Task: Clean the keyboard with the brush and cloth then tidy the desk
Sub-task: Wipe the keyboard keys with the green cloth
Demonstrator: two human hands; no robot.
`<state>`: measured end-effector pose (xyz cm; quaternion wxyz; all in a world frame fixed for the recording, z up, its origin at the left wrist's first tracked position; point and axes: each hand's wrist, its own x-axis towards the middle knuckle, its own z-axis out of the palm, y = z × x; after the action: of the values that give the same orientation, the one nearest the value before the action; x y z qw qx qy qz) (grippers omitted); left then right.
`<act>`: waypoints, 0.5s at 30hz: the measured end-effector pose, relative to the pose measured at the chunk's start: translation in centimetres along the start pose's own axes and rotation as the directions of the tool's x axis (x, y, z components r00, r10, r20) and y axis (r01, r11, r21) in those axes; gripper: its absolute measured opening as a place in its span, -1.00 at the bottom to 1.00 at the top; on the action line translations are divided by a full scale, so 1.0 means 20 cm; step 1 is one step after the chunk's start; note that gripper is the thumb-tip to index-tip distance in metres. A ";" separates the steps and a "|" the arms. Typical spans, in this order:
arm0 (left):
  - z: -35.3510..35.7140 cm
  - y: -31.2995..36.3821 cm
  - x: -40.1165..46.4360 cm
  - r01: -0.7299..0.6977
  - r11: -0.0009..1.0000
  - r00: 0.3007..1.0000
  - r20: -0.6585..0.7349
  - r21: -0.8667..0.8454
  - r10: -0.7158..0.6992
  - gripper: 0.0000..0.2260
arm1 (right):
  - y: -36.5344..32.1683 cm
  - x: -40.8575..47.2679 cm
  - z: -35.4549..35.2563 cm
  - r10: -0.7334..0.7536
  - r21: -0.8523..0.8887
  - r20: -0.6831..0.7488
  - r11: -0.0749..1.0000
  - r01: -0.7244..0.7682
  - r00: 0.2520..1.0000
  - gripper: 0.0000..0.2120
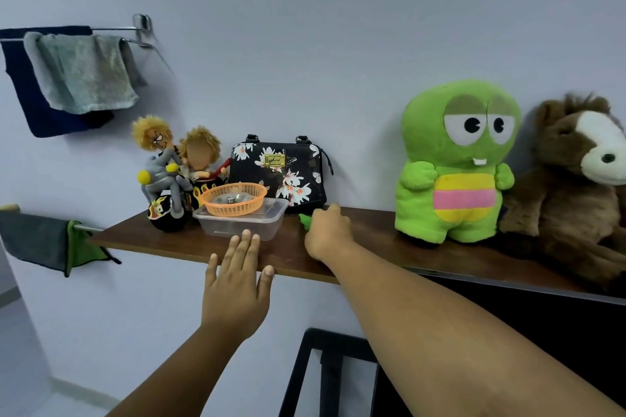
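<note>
Your left hand (237, 284) hovers spread; right hand (327, 230) closes on something green (306, 221) at twelve o'clock, tidying step, next lift it clear

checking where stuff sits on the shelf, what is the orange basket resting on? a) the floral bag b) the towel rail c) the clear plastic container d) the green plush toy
c: the orange basket sits on top of the clear plastic container, with the floral bag behind it on the wooden shelf.
</note>
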<state>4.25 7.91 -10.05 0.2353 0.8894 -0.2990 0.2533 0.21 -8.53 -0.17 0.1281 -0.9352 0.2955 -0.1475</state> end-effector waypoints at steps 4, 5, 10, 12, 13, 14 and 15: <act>-0.04 0.04 0.01 0.008 0.999 0.999 -0.040 -0.037 -0.010 -0.39 | -0.01 -0.05 -0.04 -0.072 0.118 -0.174 0.989 0.094 0.982 -0.65; -0.05 0.07 0.00 -0.006 0.999 0.999 -0.049 -0.045 0.004 -0.41 | 0.00 -0.08 -0.07 -0.093 0.140 -0.229 0.982 0.128 0.969 -0.64; -0.11 0.25 -0.04 -0.071 0.993 0.993 -0.097 -0.095 0.061 -0.46 | 0.12 -0.28 -0.23 -0.173 0.191 -0.471 0.937 0.291 0.865 -0.56; -0.13 0.34 -0.08 -0.093 0.989 0.991 -0.106 -0.113 0.081 -0.48 | 0.21 -0.38 -0.29 -0.181 0.200 -0.557 0.918 0.343 0.810 -0.51; -0.13 0.40 -0.11 -0.105 0.987 0.990 -0.108 -0.126 0.091 -0.48 | 0.27 -0.43 -0.32 -0.181 0.207 -0.593 0.907 0.366 0.784 -0.49; -0.13 0.45 -0.14 -0.115 0.984 0.988 -0.115 -0.140 0.099 -0.49 | 0.33 -0.49 -0.33 -0.180 0.216 -0.621 0.896 0.387 0.763 -0.48; -0.13 0.50 -0.18 -0.119 0.981 0.988 -0.116 -0.155 0.102 -0.49 | 0.40 -0.55 -0.35 -0.175 0.225 -0.641 0.888 0.401 0.748 -0.48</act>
<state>-5.63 3.75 -7.59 0.3080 0.8345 -0.3544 0.2882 -14.87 -9.43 1.42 0.1657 -0.8350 0.1394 -0.5059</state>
